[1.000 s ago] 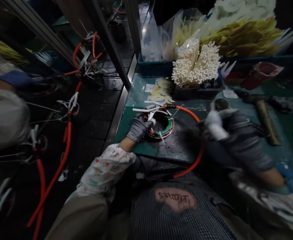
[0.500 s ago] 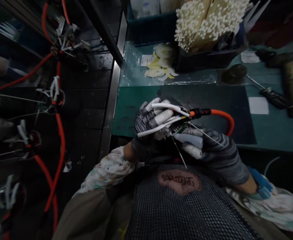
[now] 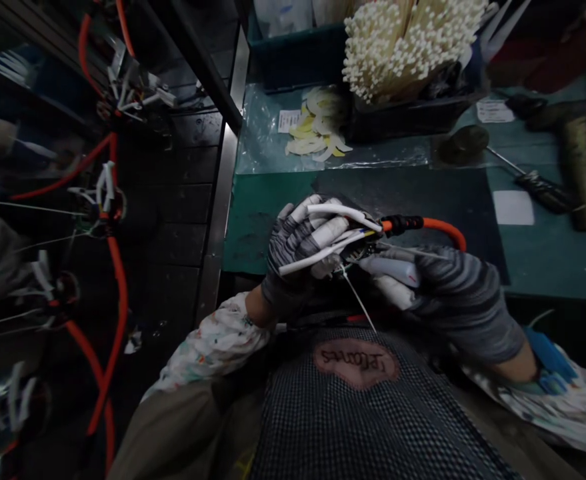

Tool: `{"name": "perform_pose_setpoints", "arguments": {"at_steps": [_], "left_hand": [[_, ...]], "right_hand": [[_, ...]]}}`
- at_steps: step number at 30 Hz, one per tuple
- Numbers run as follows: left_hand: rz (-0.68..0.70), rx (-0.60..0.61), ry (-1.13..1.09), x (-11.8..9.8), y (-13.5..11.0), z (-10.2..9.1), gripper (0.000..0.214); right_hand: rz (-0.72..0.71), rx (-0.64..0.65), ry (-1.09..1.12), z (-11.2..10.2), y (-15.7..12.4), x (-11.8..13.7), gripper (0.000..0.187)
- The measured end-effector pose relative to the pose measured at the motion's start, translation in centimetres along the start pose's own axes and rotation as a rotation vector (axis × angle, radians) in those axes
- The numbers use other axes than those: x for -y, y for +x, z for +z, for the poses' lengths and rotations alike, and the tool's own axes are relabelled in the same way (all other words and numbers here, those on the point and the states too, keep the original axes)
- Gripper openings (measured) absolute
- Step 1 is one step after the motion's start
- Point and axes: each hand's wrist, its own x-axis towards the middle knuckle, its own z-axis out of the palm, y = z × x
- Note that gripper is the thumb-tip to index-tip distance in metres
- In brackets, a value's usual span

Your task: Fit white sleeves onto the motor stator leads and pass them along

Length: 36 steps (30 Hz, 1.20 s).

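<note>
My left hand [image 3: 305, 243], in a grey-and-white striped glove, is closed around the wire end of an orange cable [image 3: 443, 230]. White sleeved wires [image 3: 317, 257] fan out of that end across my fingers. The cable has a black wrapped section [image 3: 401, 225] just right of the wires. A thin white cable tie [image 3: 357, 299] hangs down from the bundle toward the apron. My right hand [image 3: 443, 287], gloved alike, is closed on a pale blue-grey tapered tool [image 3: 393, 269] with a small red mark. Its narrow tip points at the bundle; whether they touch I cannot tell.
On the green bench mat [image 3: 267, 193] lie a bag of pale yellow strips [image 3: 317, 130], a black-handled screwdriver [image 3: 545, 190] and a hammer [image 3: 583, 173]. Behind stands a black bin [image 3: 407, 123] of bundled white cable ties [image 3: 413, 47]. More orange cables [image 3: 119, 287] hang at left.
My right hand has drawn slightly right and away from the bundle with the pale tool. My left hand keeps its hold on the cable wires. The whole view has shifted a little.
</note>
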Motion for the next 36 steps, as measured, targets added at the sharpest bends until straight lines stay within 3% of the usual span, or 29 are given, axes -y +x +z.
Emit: {"name": "perform_pose_setpoints", "arguments": {"at_steps": [8, 12, 20, 28, 33, 36], "left_hand": [[-0.145, 0.399, 0.041, -2.3, 5.8, 0.2, 0.044], [-0.181, 0.516, 0.017, -2.3, 7.9, 1.1, 0.045], [-0.217, 0.546, 0.047, -2.3, 10.9, 2.6, 0.041], [-0.260, 0.589, 0.102, -0.9, 12.7, 4.7, 0.039], [-0.284, 0.597, 0.097, -0.7, 13.5, 5.0, 0.044], [-0.275, 0.542, 0.100, -1.2, 13.4, 4.2, 0.047]], "right_hand": [[-0.102, -0.079, -0.151, -1.5, 1.3, -0.6, 0.033], [-0.125, -0.149, -0.286, -1.5, 1.5, -0.5, 0.042], [-0.018, -0.190, -0.393, -1.1, 1.8, -2.7, 0.038], [-0.015, -0.191, -0.446, 0.2, 3.0, -3.9, 0.028], [0.058, -0.257, -0.276, 0.3, 2.0, -4.1, 0.028], [0.232, -0.325, -0.010, -0.8, 1.1, -4.4, 0.025]]}}
